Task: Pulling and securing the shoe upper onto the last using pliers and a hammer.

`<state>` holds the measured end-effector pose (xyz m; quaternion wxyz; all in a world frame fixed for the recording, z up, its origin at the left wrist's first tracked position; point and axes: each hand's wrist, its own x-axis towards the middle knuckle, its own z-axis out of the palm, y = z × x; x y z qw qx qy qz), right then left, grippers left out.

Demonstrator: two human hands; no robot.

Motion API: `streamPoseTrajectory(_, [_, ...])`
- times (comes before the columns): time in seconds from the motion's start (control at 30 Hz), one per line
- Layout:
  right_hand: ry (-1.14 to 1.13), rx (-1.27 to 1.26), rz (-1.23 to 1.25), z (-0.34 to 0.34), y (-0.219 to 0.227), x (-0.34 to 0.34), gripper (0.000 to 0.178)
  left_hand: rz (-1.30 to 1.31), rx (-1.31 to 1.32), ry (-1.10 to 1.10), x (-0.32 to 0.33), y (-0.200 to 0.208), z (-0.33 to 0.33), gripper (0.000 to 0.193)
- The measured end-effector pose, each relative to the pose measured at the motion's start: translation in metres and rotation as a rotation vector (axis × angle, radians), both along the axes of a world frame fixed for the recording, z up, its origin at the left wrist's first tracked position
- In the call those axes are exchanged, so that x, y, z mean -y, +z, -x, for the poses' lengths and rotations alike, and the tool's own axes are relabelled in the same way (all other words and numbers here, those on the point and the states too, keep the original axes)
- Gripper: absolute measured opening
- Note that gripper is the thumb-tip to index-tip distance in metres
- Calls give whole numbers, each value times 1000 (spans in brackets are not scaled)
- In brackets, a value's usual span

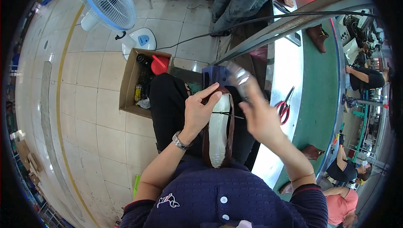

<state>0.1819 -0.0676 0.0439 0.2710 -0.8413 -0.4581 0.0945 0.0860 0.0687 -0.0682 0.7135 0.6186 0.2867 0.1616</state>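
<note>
A brown leather shoe (pixel 218 131) lies across my lap with its pale, unfinished underside facing up and its toe pointing away from me. A thin black cord (pixel 226 114) crosses over its middle. Along the toe's left edge rest the thumb and forefinger of my left hand (pixel 200 109), gripping the leather there. Just right of the toe, my right hand (pixel 262 118) is raised and smeared by motion. Its fingers are closed round a shiny metal tool (pixel 241 78), too blurred for me to tell its kind. Beyond the toe is a dark blue support (pixel 213 75).
Red-handled scissors (pixel 284 111) lie on the metal-edged bench (pixel 268 159) at right. Brown shoes (pixel 317 38) stand on its green surface. A cardboard box (pixel 127 83) of supplies and a fan (pixel 110 1) stand at left. A person (pixel 243 1) stands ahead, beside a metal bar (pixel 289 22).
</note>
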Motion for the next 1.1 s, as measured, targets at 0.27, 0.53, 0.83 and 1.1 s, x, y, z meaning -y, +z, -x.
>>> streamPoseTrajectory(0.27, [120,-68,133,-5,5,2,67,120,32,-38,-7,-8,8,32])
streamPoseTrajectory(0.53, [331,56,274,-22,13,-3,69,196,16,-157,-18,-2,13,34])
streamPoseTrajectory(0.83, [316,-5,490,-16,9,-1,73,365,53,-277,-24,1,17,58])
streamPoseTrajectory(1.1, [260,-28,260,-29,-18,20,68,393,86,-295,-19,14,25,70])
